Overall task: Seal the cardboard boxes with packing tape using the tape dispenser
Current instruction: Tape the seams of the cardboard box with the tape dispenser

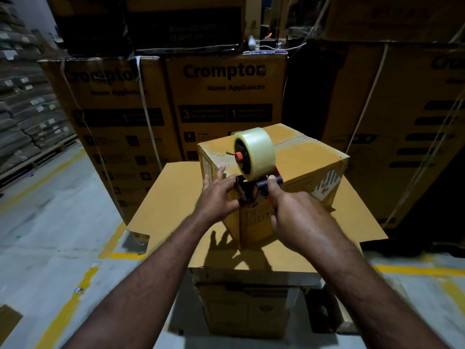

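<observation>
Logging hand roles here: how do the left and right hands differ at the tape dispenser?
The right hand is curled round the handle of the tape dispenser; the left hand reaches fingers to the dispenser's front end, thumb raised. The right hand is nearer the camera; the left hand lies over the near-left face of the small box. Whether it pinches tape cannot be told. Both touch the dispenser at the box's top edge.

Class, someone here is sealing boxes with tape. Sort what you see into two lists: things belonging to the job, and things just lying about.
Belongs to the job: tape dispenser, its tape roll, small cardboard box, right hand holding the handle, left hand at the dispenser's front.

Just lying about: stacked Crompton cartons behind, cardboard sheet under the box, sacks at left, yellow floor lines.
</observation>
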`<state>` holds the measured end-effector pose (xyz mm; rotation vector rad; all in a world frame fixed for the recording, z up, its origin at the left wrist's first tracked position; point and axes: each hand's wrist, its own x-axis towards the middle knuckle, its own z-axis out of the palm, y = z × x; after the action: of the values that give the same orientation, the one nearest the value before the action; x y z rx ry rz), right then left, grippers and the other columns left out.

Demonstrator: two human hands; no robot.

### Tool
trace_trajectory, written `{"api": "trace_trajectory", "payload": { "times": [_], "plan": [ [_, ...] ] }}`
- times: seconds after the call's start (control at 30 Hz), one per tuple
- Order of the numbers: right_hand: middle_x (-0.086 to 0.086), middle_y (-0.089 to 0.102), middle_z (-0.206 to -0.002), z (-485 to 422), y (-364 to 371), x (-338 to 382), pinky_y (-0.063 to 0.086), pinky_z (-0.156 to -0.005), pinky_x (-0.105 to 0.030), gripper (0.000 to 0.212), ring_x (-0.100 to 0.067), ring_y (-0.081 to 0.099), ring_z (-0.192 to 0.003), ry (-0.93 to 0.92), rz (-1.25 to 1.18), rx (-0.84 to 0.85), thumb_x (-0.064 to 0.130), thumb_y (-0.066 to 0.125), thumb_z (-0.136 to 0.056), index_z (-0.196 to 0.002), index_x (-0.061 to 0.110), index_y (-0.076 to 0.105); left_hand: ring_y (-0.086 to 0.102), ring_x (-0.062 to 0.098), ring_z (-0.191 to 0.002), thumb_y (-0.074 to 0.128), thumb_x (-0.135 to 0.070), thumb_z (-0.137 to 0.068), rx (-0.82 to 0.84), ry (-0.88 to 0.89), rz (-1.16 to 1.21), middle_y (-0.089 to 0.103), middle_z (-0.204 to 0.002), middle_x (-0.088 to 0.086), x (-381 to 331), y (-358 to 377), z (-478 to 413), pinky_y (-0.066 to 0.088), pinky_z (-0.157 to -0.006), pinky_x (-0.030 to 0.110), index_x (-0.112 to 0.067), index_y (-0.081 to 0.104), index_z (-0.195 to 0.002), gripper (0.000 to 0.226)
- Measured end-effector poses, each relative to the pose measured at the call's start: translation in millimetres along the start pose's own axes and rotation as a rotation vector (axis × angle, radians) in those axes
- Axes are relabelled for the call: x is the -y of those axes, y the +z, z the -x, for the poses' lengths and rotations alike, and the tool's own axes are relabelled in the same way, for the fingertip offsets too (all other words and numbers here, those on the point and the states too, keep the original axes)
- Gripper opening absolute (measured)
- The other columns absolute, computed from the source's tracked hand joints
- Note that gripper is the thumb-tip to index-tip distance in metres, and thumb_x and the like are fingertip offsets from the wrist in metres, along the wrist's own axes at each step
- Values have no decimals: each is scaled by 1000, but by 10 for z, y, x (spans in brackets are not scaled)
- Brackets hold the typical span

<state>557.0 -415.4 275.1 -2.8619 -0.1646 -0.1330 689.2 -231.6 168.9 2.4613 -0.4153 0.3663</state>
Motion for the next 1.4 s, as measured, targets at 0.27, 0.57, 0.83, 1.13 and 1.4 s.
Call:
{"api": "trace_trajectory", "payload": {
  "times": [0.27, 0.57, 0.83, 1.13, 1.4],
  "plan": [
    [10, 51, -87, 160, 57, -152, 52, -69, -29, 81, -4, 50, -74, 9, -44, -19, 27, 50, -102, -158, 35, -8, 21, 12, -154, 75, -28, -89, 34, 128, -69, 45, -155, -14, 38, 16, 15, 6, -123, 64, -34, 57, -141, 55],
    [7, 47, -94, 360, 186, -220, 34, -60, -22, 82, -5, 42, -73, 49, -15, -17, 38, 49, -102, -156, 38, -12, 27, 10, -145, 81, -21, -84, 66, 424, -213, 41, -148, -16, 165, -6, -93, 10, -118, 73, -24, 66, -133, 51],
    [9, 48, -98, 509, 275, -249, 37, -67, -21, 82, -7, 45, -81, 89, -39, -52, 41, 49, -102, -155, 43, -14, 56, 27, -133, 74, -24, -86, 217, 745, -388, 58, -145, -4, 193, -140, -302, 40, -105, 66, -26, 71, -124, 38],
    [8, 56, -110, 547, 392, -224, 40, -70, -21, 80, -8, 47, -85, 107, -40, -38, 42, 48, -102, -155, 42, -12, 43, 26, -143, 77, -18, -84, 218, 677, -228, 54, -149, -1, 162, -124, -274, 26, -116, 69, -24, 66, -132, 49],
    [5, 57, -115, 539, 558, -234, 35, -69, -21, 80, -8, 43, -84, 134, -82, -59, 41, 47, -103, -154, 43, -15, -7, 22, -156, 60, -65, -83, 640, 266, -4, 9, -171, 0, 15, -369, -264, -19, -117, 43, -35, 45, -152, 77]
  ]
}}
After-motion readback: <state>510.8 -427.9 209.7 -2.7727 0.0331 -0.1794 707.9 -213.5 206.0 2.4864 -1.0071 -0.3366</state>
